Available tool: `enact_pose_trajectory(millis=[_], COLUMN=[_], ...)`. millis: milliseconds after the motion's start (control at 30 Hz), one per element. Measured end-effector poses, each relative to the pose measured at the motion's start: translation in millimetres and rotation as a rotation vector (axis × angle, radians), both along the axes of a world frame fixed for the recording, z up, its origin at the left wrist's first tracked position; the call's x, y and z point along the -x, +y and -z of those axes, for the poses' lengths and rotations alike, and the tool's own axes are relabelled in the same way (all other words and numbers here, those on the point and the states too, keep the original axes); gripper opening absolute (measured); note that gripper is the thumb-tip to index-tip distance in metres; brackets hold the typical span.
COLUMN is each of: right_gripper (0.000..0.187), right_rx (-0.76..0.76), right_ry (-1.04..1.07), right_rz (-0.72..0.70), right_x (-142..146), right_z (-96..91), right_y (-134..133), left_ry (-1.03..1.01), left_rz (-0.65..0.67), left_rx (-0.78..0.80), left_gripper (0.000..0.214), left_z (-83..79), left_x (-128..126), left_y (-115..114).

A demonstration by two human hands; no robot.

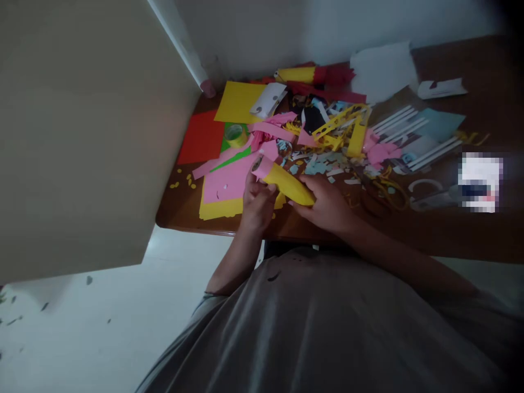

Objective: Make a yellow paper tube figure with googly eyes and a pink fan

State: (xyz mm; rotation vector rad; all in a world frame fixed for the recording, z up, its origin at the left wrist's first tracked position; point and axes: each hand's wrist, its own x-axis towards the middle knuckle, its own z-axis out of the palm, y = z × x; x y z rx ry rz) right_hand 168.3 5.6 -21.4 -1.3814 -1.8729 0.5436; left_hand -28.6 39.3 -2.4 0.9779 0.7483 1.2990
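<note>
Both my hands hold a rolled yellow paper tube (289,184) with a pink paper band (262,165) at its upper end. My left hand (256,203) is closed round the pink end, fingers pressed on the band. My right hand (327,204) is closed round the lower yellow end. The tube hovers just above the near edge of the brown table (450,234), over a pink sheet (229,183) lying on a yellow sheet (219,208).
Coloured paper scraps (327,142) cover the table's middle. A red sheet (202,136), a yellow sheet (239,102), a roll of tape (235,134) and white strips (409,134) lie around. A second yellow and red tube (311,75) rests at the back. A pale panel (82,136) stands to the left.
</note>
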Motion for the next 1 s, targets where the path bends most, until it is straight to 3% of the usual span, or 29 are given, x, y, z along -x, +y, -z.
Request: enact_pose_trajectory(millis=[100, 200, 400, 533, 600, 700, 833, 1000], right_gripper=[0.05, 0.051, 0.057, 0.084, 0.08, 0.063, 0.066, 0.056], right_rx=[-0.133, -0.226, -0.159, -0.13, -0.048, 0.216, 0.571, 0.689], right_ry=[-0.089, -0.176, -0.22, 0.023, 0.204, 0.429, 0.762, 0.961], right_rz=[0.049, 0.089, 0.076, 0.017, 0.012, -0.041, -0.112, -0.108], right_x=[-2.5, -8.6, -14.9, -16.0, -16.8, -16.3, -12.6, -13.0], right_z=[-1.8, -3.7, -4.4, -6.2, -6.1, -3.6, -1.1, -3.5], right_y=[-1.9, -3.4, -4.6, -8.5, -11.7, -14.4, -12.7, -9.4], left_ry=[0.0, -0.013, -0.022, -0.026, -0.009, 0.0, 0.033, 0.04], left_rz=[-0.022, -0.048, -0.103, -0.07, -0.044, -0.049, -0.048, -0.077], left_rx=[-0.092, -0.084, 0.075, 0.12, 0.134, 0.15, 0.18, 0.242], left_gripper=[0.101, 0.105, 0.081, 0.066, 0.061, 0.053, 0.054, 0.056], left_z=[0.3, 3.9, 5.8, 7.2, 8.8, 11.0, 14.6, 26.9], left_x=[-7.0, -12.2, -12.5, -3.8, 0.6, 4.4, 5.9, 14.9], left_y=[-8.7, -17.0, -23.5, -15.5, -11.2, -7.2, -3.8, 5.6])
